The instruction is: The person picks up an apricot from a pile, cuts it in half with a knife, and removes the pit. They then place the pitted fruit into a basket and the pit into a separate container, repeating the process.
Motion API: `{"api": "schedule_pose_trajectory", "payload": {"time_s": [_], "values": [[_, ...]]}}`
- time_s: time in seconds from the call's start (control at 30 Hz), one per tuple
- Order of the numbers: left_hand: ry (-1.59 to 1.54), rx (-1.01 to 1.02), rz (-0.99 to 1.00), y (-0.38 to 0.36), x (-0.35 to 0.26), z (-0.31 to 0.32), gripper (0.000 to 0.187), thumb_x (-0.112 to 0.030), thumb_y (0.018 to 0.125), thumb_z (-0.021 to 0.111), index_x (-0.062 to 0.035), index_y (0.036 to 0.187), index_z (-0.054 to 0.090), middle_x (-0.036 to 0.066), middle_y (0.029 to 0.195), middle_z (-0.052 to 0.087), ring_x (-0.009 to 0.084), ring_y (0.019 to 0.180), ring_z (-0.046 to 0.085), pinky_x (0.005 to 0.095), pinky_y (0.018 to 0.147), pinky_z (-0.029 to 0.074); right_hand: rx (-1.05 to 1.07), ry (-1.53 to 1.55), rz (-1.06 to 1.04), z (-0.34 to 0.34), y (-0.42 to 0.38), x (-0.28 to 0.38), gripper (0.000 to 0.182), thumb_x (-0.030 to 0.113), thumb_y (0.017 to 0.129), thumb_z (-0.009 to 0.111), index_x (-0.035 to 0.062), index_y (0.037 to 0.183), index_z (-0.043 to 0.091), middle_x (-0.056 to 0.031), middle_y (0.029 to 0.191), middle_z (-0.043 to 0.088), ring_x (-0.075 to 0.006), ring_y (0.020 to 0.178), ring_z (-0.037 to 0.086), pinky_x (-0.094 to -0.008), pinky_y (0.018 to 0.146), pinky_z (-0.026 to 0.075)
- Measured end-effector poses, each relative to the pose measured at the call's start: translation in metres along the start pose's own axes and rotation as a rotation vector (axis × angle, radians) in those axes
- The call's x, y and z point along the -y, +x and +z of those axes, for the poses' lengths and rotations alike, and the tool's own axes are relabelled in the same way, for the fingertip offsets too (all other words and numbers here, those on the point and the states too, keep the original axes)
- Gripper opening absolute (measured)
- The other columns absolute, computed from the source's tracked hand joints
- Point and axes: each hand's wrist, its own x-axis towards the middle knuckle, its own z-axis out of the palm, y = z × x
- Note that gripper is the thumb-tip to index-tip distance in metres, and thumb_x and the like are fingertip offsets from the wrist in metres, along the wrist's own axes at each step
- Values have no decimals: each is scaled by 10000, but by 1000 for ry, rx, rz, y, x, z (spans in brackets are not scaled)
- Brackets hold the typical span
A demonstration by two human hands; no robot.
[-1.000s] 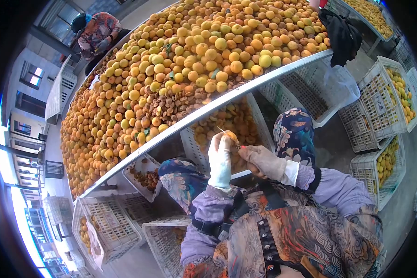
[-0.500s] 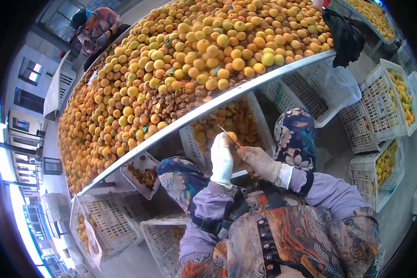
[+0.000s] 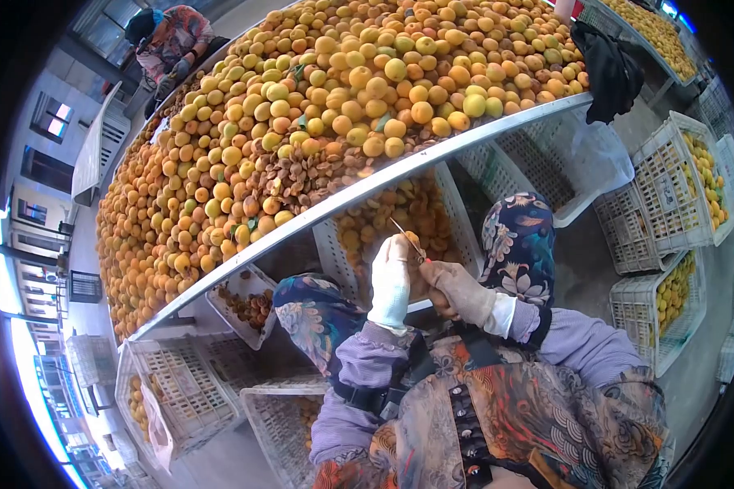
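Note:
My left hand (image 3: 391,281), in a pale glove, has its fingers closed round an orange apricot (image 3: 413,239) that shows at the fingertips. In my gloved right hand (image 3: 458,290) is a thin knife (image 3: 405,233) with a reddish handle; its blade points up and left, against the apricot. Both hands are close together above the near edge of a white crate (image 3: 462,225) of cut apricots, between my knees. How deep the blade sits in the fruit is too small to tell.
A metal-edged table (image 3: 347,195) heaped with apricots and pits slants across in front. Crates of fruit stand at the right (image 3: 678,183) and lower left (image 3: 189,388). A black cloth (image 3: 607,73) hangs at the table's corner. Another person (image 3: 171,45) bends over the far left side.
The knife blade has shifted slightly right and its tip sits a little higher. Both hands stay together with small movements. The other person's head and arm have moved slightly.

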Motion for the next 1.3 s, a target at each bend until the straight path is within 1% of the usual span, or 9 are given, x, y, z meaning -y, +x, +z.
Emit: {"api": "schedule_pose_trajectory", "payload": {"time_s": [0.2,0.3,0.4,0.5,0.6,0.67,0.8,0.93,1.3], "values": [[-178,-31,-205,-1,-15,8,516,-510,944,402,-30,984,590,49,857,594,133,776,547,268,702,458,-11,-58,25,4,-1,13,279,407,952,458,141,869,474,33,490,363,-69,350,276,-220,321,208],[-262,-68,-211,1,-12,7,415,-403,957,451,-14,937,596,27,837,582,108,741,510,250,685,418,-21,-58,-36,3,5,3,351,476,924,474,131,855,476,25,485,396,-78,342,311,-233,300,224],[-89,-14,-238,0,-6,1,532,-528,927,429,-28,994,598,56,884,609,152,808,560,279,725,463,-16,-64,-3,1,6,-2,352,482,924,470,136,859,480,29,482,388,-78,339,302,-231,301,217],[121,1,-26,0,-12,5,523,-540,910,459,-40,966,602,55,881,600,157,792,554,287,719,463,-16,29,31,5,1,2,358,493,923,464,143,849,476,35,475,356,-79,332,283,-227,302,204],[-157,-16,-121,2,-17,11,494,-534,901,484,-54,935,596,52,868,593,160,769,550,289,713,464,202,245,28,2,6,-5,365,500,930,441,146,852,481,38,473,322,-80,327,262,-225,304,192],[-473,-105,-227,-2,-25,17,428,-457,927,487,-43,893,588,61,848,603,137,783,538,279,748,424,231,230,0,2,8,-5,365,498,935,429,146,851,483,38,470,309,-82,324,253,-230,302,188],[-605,-176,-224,1,-15,17,448,-474,923,482,-40,980,578,79,884,622,160,831,560,305,782,440,209,271,-61,13,6,-1,325,444,960,403,145,845,464,37,475,301,-75,336,247,-231,316,188],[-506,-120,-251,1,-16,6,513,-541,905,464,-54,1018,579,59,917,594,163,797,567,294,723,488,179,88,-28,7,13,6,326,460,953,411,157,843,457,35,475,303,-77,335,245,-234,317,182],[-292,-64,-114,0,-21,8,388,-374,962,442,-45,1163,482,84,913,596,140,764,564,252,641,493,53,5,126,9,9,21,340,487,942,424,159,865,468,38,489,328,-74,343,255,-233,317,188]]}}
